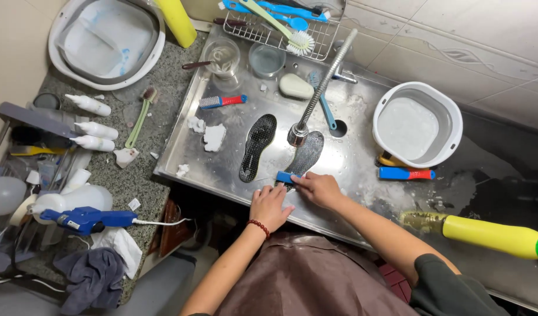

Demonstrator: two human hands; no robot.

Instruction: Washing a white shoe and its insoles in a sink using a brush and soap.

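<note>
Brown apron cloth fills the bottom of the view, and both forearms reach forward over it to the front edge of a steel sink tray. On the left wrist sits a red bead bracelet; the left hand lies flat, fingers spread, pressing down at the heel end of a dark insole, apparently to keep it from sliding on the wet metal. Just beside it, the right hand is closed around a small blue brush, whose bristles meet the insole's near end. That insole lies under the head of a flexible metal faucet hose, a spot where water would fall straight on it. A second insole, black with a dotted pattern, lies apart to the left, flat on the tray, with clumps of white foam beyond it.

Left of the tray, on the speckled counter, a blue glue gun rests with its cord trailing off the edge, and a grey rag is bunched below it. White squeeze bottles lie on their sides farther up. To the right, a yellow bottle with a green cap lies on its side, and a blue-and-red brush sits against a grey-rimmed basin of cloudy water. Farthest off, a wire rack holds long-handled brushes within reach of the faucet, two glass cups stand before it, and a larger white basin sits at the back left.
</note>
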